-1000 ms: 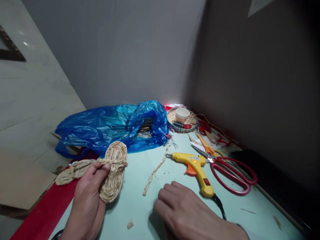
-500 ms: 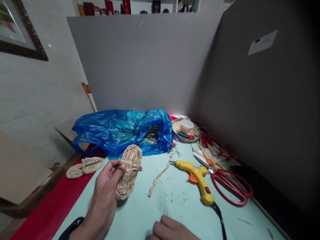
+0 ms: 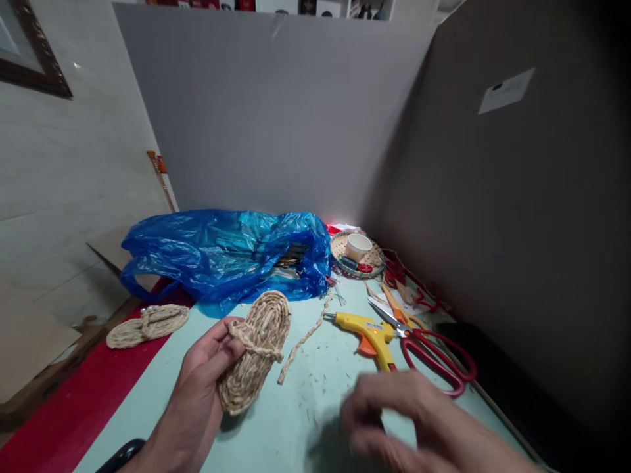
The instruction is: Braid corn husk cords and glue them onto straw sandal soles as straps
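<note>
My left hand grips a small woven straw slipper by its left edge, thumb on the end of the braided strap. The slipper is tilted above the table, its coiled sole facing me. My right hand, blurred by motion, is over the lower end of a yellow hot glue gun. Its fingers are curved with a gap between thumb and forefinger, and it hides most of the gun's handle. Between the slipper and the gun's nozzle lies a short braided straw cord.
Another straw slipper rests on the red strip at left. A blue plastic bag lies at the back. Red-handled scissors are right of the gun. Behind them is a woven tray with a white cup. Grey panels enclose the back and right.
My right hand has risen from the bottom edge and moved right, up to the glue gun's handle, its fingers loosening. My left hand has turned the slipper slightly and lowered it. The view has shifted.
</note>
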Action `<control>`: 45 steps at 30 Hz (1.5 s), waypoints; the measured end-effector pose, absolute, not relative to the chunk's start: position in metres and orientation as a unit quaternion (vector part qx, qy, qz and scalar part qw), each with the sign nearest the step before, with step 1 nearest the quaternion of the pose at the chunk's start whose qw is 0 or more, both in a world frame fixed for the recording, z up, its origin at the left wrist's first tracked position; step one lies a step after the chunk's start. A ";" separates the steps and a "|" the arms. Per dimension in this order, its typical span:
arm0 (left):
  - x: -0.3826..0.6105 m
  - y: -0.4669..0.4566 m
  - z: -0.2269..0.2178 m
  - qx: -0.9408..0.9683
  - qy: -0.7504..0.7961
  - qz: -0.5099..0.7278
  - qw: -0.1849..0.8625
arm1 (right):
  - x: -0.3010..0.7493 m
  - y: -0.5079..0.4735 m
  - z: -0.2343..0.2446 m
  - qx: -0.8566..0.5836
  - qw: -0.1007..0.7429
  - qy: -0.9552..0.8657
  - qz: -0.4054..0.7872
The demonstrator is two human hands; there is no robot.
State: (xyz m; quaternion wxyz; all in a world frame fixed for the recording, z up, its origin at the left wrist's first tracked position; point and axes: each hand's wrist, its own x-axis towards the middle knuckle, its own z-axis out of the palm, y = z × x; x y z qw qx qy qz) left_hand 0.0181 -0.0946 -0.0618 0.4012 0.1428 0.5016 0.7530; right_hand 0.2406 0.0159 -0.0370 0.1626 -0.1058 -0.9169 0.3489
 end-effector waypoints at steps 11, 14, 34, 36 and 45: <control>0.032 -0.094 -0.072 0.122 0.522 0.715 0.448 | 0.179 0.024 -0.065 -0.159 0.119 -0.724 0.661; 0.036 -0.094 -0.074 0.122 0.520 0.715 0.452 | 0.178 0.019 -0.069 -0.162 0.107 -0.666 0.721; 0.062 -0.099 -0.069 0.138 0.632 0.672 0.360 | 0.178 -0.003 -0.064 -0.285 0.140 -0.768 0.556; 0.064 -0.098 -0.069 0.136 0.642 0.668 0.352 | 0.176 -0.004 -0.066 -0.286 0.152 -0.761 0.562; 0.066 -0.104 -0.081 0.165 0.640 0.658 0.361 | 0.173 -0.007 -0.081 -0.245 0.253 -0.654 0.670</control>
